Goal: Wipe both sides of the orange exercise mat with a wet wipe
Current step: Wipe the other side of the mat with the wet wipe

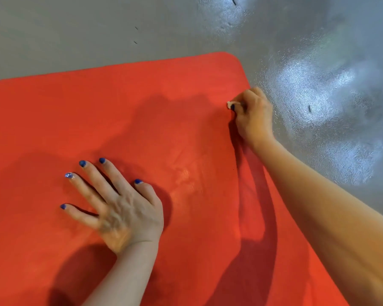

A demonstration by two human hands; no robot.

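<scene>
1. Orange exercise mat: lies flat on the floor and fills most of the view from the left edge to the lower right; one rounded corner shows at upper centre-right; its right edge runs diagonally down beneath the right forearm; a faint paler sheen shows on its surface near the centre
2. Left hand: palm down on the mat in the lower left-centre, fingers straight and spread wide, pressing flat on the surface and holding nothing; nails painted blue
3. Right hand: reaches out to the mat's right edge, just below the rounded corner, fingers curled round a small wad
4. Wet wipe: only a small whitish tip shows, poking out of the curled right fingers at the mat's edge; the rest is hidden inside the hand
5. Hands in relation: well apart, left at mid-mat, right at the far right edge
6. Floor: grey with a fine pebbled texture, bright glare patches to the right of the mat, a few small dark marks
</scene>
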